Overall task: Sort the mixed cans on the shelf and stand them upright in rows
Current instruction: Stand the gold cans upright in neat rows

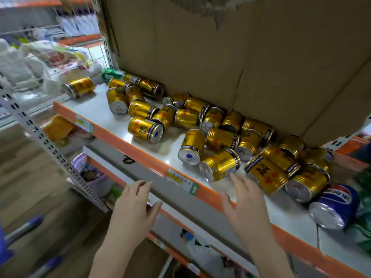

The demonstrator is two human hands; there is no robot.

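Almost nothing of the sorting looked done: the gold cans [220,125] lay on their sides in a loose heap along the back of the shelf [112,115], against the cardboard box [220,47], and not one of them could be seen standing upright or in a row. One gold can [79,86] lay apart near the shelf's left end, and a blue cola can [334,205] lay tipped over near the front edge toward the right end — the only clearly different kind in view, with something green and blurred beyond it. The left hand [133,199] hovered in front of the orange front edge [140,155], fingers spread and holding nothing. The right hand [244,201] reached over that edge, also spread and empty, its fingertips just beside the nearest gold can [219,164] — whether they touched it could not be told. By my reading, all of the separating and standing up remained.
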